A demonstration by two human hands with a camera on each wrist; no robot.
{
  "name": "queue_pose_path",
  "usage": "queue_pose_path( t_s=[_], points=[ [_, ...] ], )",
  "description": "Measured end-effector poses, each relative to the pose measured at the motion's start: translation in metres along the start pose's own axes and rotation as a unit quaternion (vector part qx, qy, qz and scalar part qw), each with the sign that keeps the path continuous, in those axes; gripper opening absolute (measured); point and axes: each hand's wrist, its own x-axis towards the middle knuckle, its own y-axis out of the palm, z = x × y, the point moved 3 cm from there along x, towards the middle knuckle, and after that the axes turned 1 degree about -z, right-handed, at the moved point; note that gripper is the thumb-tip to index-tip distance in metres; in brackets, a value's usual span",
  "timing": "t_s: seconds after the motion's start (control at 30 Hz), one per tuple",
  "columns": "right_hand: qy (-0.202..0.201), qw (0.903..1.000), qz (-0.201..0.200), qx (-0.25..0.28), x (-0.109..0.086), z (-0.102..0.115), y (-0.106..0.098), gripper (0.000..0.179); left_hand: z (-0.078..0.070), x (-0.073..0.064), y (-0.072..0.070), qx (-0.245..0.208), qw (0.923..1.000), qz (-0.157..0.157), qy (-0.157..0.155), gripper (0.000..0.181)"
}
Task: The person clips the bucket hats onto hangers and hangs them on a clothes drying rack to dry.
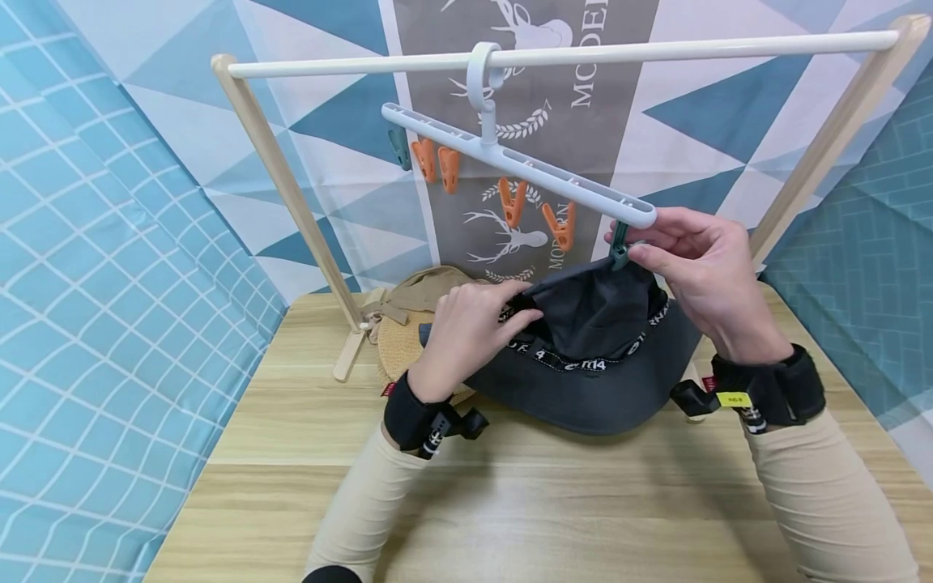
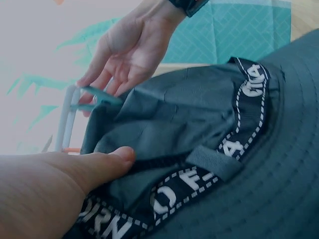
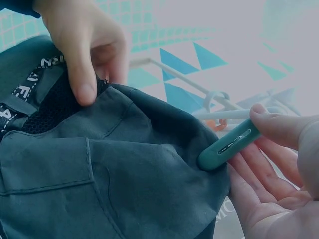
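A dark bucket hat (image 1: 583,324) hangs brim-down with its lettered inner band showing. My left hand (image 1: 470,328) grips the hat's left side, its thumb inside the crown and the other fingers behind the cloth. My right hand (image 1: 703,275) pinches a dark green clip (image 1: 619,247) at the right end of a pale blue hanger (image 1: 510,158). In the right wrist view the green clip (image 3: 229,147) bites the edge of the crown, my thumb lying on its upper end. The left wrist view shows the lettered band (image 2: 184,184) close up.
The hanger hooks over a white rail (image 1: 692,50) on wooden posts. Several orange clips (image 1: 513,202) and another green clip (image 1: 399,148) hang along it. A tan hat (image 1: 430,285) and a woven straw piece (image 1: 399,344) lie on the wooden table (image 1: 510,502) behind my left hand.
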Motion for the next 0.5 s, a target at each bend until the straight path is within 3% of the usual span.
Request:
queue_pose_path(
  t_s=[0.27,0.5],
  points=[
    [0.012,0.9999,-0.003,0.009,0.001,-0.005,0.000,0.040,0.021,-0.016,-0.011,-0.019,0.9994,0.004,-0.028,0.031],
    [0.006,0.9997,-0.005,0.024,0.002,-0.006,0.000,0.040,0.021,-0.020,-0.017,-0.015,0.9995,0.019,-0.020,0.028]
  ],
)
